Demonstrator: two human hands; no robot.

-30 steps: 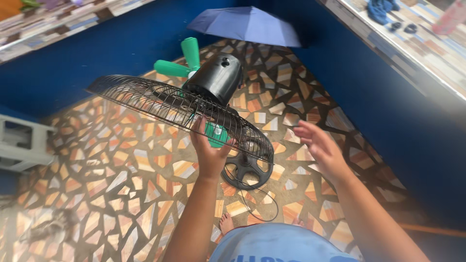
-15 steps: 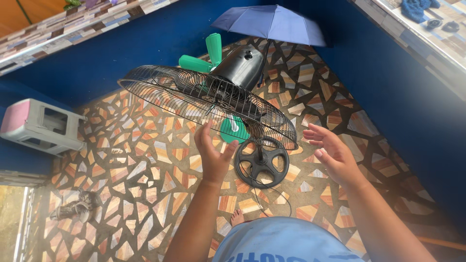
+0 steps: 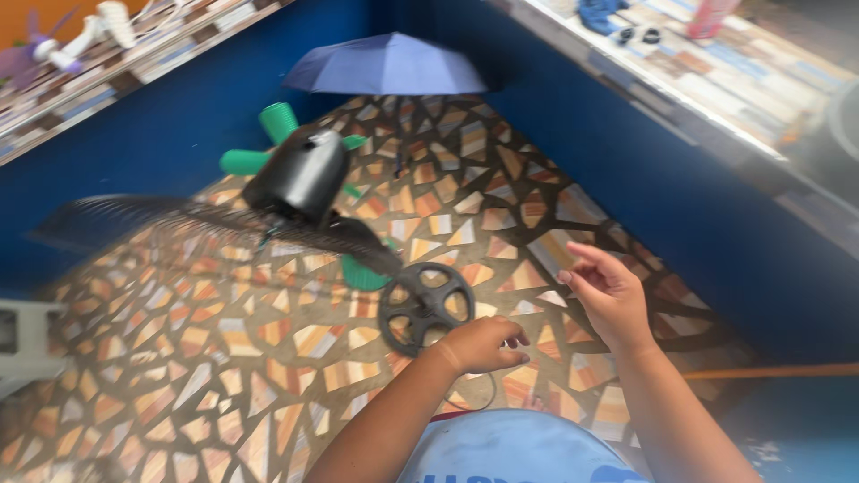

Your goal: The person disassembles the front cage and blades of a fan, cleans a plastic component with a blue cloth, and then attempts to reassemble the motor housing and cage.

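The person wears a light blue shirt (image 3: 514,447) with darker blue print near the lower edge, at about 6 o'clock in the view. Both forearms are bare, with no sleeves, watch or rings visible. The left hand (image 3: 483,344) and right hand (image 3: 613,295) wear no gloves.

One fan (image 3: 295,192), one round black base (image 3: 426,307) beside it, one umbrella (image 3: 385,67) behind, two hands.

Head camera looks steeply down (close) at hands.
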